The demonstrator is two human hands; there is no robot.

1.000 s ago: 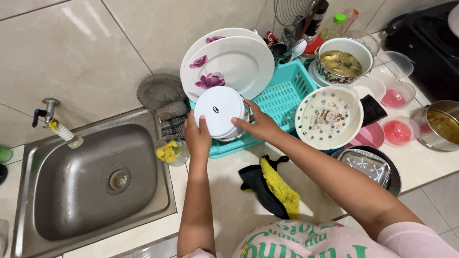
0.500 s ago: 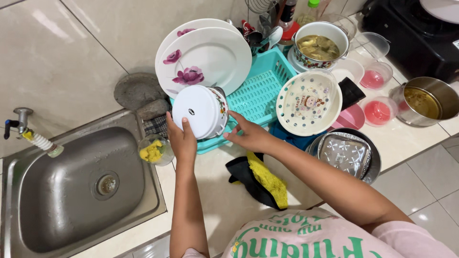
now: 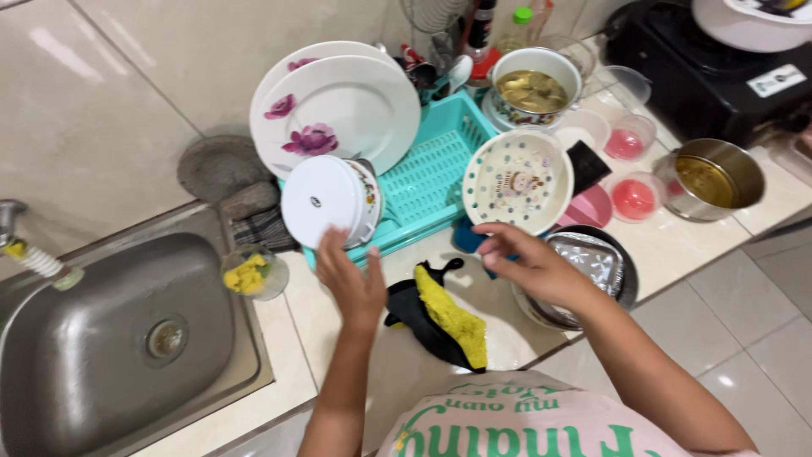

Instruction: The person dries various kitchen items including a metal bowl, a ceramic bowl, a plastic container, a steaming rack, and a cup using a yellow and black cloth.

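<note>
A white bowl [image 3: 331, 201] stands on its side at the front left of the teal dish rack [image 3: 433, 182], its base facing me. My left hand [image 3: 351, 282] is just below the bowl, fingers spread, holding nothing. My right hand [image 3: 531, 262] hovers open over the counter to the right, near a foil-lined dark pan [image 3: 584, 272] and under a dotted cream bowl [image 3: 518, 180] that leans in the rack. Two white flowered plates [image 3: 338, 106] stand upright at the rack's back.
A steel sink [image 3: 110, 334] with a tap [image 3: 34, 254] lies at left, a small cup with yellow sponge [image 3: 251, 272] on its edge. A yellow and black cloth [image 3: 440, 315] lies on the counter. Pink bowls [image 3: 634, 199], a steel pot [image 3: 710, 179] and a stove [image 3: 719, 68] sit at right.
Both hands have let go of the white bowl, which now rests in the rack. The right hand has drawn back to the right over the counter; the left has dropped just below the bowl.
</note>
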